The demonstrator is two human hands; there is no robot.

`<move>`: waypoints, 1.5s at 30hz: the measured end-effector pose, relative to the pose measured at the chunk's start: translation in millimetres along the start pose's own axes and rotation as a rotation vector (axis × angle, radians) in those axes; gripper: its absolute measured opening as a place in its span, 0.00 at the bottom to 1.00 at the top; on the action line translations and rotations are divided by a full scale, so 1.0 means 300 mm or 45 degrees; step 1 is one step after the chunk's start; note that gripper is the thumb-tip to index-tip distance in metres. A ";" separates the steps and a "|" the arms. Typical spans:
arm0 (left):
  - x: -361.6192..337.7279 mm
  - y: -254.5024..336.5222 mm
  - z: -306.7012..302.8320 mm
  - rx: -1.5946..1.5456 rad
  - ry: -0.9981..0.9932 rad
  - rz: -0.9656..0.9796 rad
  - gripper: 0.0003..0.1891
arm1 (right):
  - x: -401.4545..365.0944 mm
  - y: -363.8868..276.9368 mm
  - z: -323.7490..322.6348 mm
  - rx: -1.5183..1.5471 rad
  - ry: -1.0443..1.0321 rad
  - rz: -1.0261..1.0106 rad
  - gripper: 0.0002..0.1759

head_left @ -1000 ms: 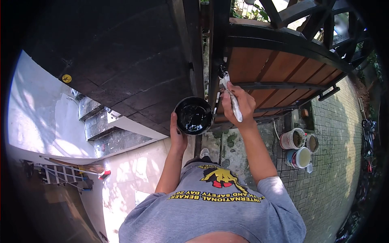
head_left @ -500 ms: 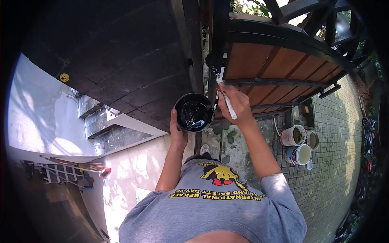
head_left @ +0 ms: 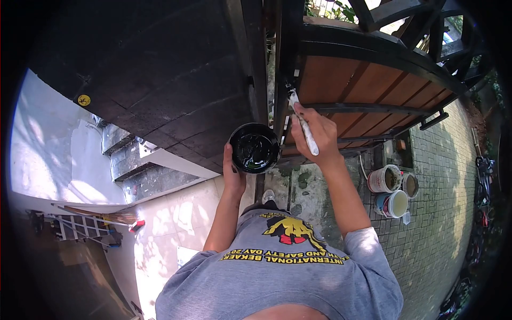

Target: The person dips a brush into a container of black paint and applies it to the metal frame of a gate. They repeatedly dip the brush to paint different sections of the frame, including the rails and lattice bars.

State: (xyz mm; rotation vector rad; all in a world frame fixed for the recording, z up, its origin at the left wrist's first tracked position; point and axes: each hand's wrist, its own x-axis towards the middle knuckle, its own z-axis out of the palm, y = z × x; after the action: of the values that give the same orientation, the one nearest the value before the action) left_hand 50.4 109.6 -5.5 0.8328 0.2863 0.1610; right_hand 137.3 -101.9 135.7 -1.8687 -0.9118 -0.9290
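My left hand (head_left: 233,173) is wrapped round the side of a round paint container (head_left: 255,148) with glossy black paint inside. In my right hand (head_left: 320,130) is a paintbrush (head_left: 305,127) with a white, paint-smeared handle. Its dark bristle end meets the black metal frame (head_left: 288,58) of a gate, beside the brown slatted panel (head_left: 328,77). Where the bristles end against the dark metal is hard to make out. The container stays below and left of the brush, close to the dark wall (head_left: 176,80).
Several buckets (head_left: 391,204) stand on the paving (head_left: 426,213) to the right. A broom (head_left: 114,218) and a ladder (head_left: 80,229) lie at the lower left, near grey steps (head_left: 130,160). A gate crossbar (head_left: 368,108) runs just above my right hand.
The brush and my right hand have shifted slightly right, with the bristles now nearer the brown panel's edge. My left hand and the container have barely moved.
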 end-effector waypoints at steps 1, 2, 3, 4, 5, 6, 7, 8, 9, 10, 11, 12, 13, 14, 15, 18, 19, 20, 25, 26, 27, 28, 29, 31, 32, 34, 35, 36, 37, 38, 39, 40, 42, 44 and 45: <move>0.000 -0.001 -0.002 0.000 0.005 -0.009 0.28 | 0.016 -0.013 0.002 0.018 0.120 -0.056 0.08; -0.004 -0.003 -0.005 0.003 0.008 -0.022 0.28 | 0.013 -0.007 -0.002 0.006 -0.012 0.037 0.08; -0.007 -0.004 -0.006 0.000 0.010 -0.028 0.28 | 0.010 0.005 -0.014 -0.007 -0.140 0.129 0.08; -0.005 -0.003 -0.003 -0.002 0.008 -0.031 0.28 | 0.007 0.015 -0.024 -0.022 -0.264 0.219 0.09; -0.003 -0.001 -0.002 -0.004 0.005 -0.034 0.28 | -0.008 0.020 -0.028 -0.013 -0.204 0.154 0.09; 0.002 -0.004 -0.006 -0.005 -0.002 -0.023 0.28 | -0.035 0.027 -0.026 -0.002 -0.145 0.089 0.10; 0.011 -0.011 -0.015 -0.008 -0.008 -0.009 0.28 | -0.055 0.039 -0.017 0.010 -0.089 0.019 0.11; 0.012 -0.018 -0.024 -0.011 -0.009 0.003 0.28 | -0.073 0.049 -0.003 0.021 -0.030 0.032 0.10; 0.007 -0.022 -0.032 -0.001 0.005 0.002 0.28 | -0.097 0.054 0.013 0.034 0.027 0.050 0.10; 0.007 -0.023 -0.035 0.011 0.014 0.001 0.28 | -0.122 0.063 0.028 0.043 0.087 0.067 0.10; 0.012 -0.023 -0.034 0.024 0.016 0.001 0.28 | -0.156 0.081 0.045 0.041 0.025 0.111 0.10; 0.009 -0.021 -0.029 0.021 0.010 -0.008 0.28 | -0.194 0.101 0.062 0.035 -0.035 0.153 0.10; 0.006 -0.016 -0.022 0.018 0.003 -0.012 0.28 | -0.209 0.111 0.069 0.032 -0.093 0.191 0.10; 0.010 -0.011 -0.017 0.013 -0.001 -0.013 0.28 | -0.219 0.118 0.064 0.059 -0.086 0.192 0.11; 0.015 -0.010 -0.016 0.010 0.001 -0.012 0.28 | -0.210 0.118 0.066 0.083 0.006 0.166 0.11; 0.003 -0.010 -0.023 0.019 0.016 -0.027 0.29 | -0.216 0.107 0.078 0.096 0.192 0.178 0.10; -0.003 -0.003 -0.014 0.025 0.017 -0.022 0.30 | -0.247 0.123 0.081 0.064 0.003 0.287 0.10; -0.005 0.003 -0.004 0.029 0.018 -0.012 0.31 | -0.287 0.152 0.084 0.034 -0.185 0.390 0.09; 0.002 0.022 -0.005 0.016 0.041 -0.012 0.30 | -0.292 0.118 0.091 0.081 0.124 0.280 0.07; -0.010 0.015 -0.021 0.017 0.043 -0.016 0.30 | -0.277 0.110 0.087 0.110 0.121 0.282 0.07; -0.021 0.008 -0.035 0.024 0.056 -0.017 0.30 | -0.287 0.111 0.088 0.063 -0.039 0.325 0.07; -0.015 0.005 -0.041 0.031 0.059 -0.009 0.30 | -0.288 0.120 0.089 0.014 -0.192 0.356 0.08; -0.006 0.005 -0.042 0.038 0.058 0.003 0.30 | -0.288 0.129 0.091 -0.035 -0.341 0.382 0.08; -0.029 0.032 -0.006 0.011 0.089 -0.034 0.30 | -0.295 0.114 0.095 0.054 -0.143 0.307 0.07; -0.025 0.041 0.013 -0.010 0.102 -0.043 0.30 | -0.282 0.113 0.102 0.061 -0.017 0.222 0.07; -0.016 0.021 -0.013 0.007 0.085 -0.012 0.29 | -0.292 0.100 0.099 0.057 0.008 0.210 0.07; -0.015 0.014 -0.025 0.019 0.074 0.003 0.29 | -0.295 0.105 0.100 0.041 -0.078 0.265 0.08; -0.015 0.013 -0.028 0.013 0.076 -0.006 0.29 | -0.296 0.112 0.100 0.023 -0.160 0.314 0.08; -0.011 0.013 -0.027 0.007 0.074 -0.013 0.29 | -0.298 0.117 0.096 0.026 -0.184 0.318 0.08; -0.013 0.013 -0.027 0.002 0.072 -0.025 0.28 | -0.306 0.117 0.088 0.027 -0.207 0.328 0.09; -0.014 0.021 -0.015 0.009 0.060 -0.029 0.28 | -0.291 0.112 0.081 0.028 -0.228 0.331 0.10; -0.013 0.032 0.005 0.010 0.048 -0.023 0.28 | -0.261 0.115 0.087 0.033 -0.090 0.220 0.10; -0.027 0.025 -0.001 0.015 0.066 -0.023 0.28 | -0.231 0.088 0.101 0.055 0.166 0.032 0.09; -0.007 0.004 -0.026 0.020 0.089 -0.009 0.29 | -0.278 0.130 0.120 0.037 0.035 0.170 0.10; -0.018 0.011 -0.018 0.020 0.075 -0.026 0.29 | -0.296 0.141 0.128 0.024 -0.029 0.236 0.10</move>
State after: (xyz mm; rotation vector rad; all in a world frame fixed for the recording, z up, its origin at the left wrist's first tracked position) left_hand 43.6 114.1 -5.6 0.8414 0.3516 0.1646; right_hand 142.0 -104.3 30.3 -1.9144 -0.7437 -0.7853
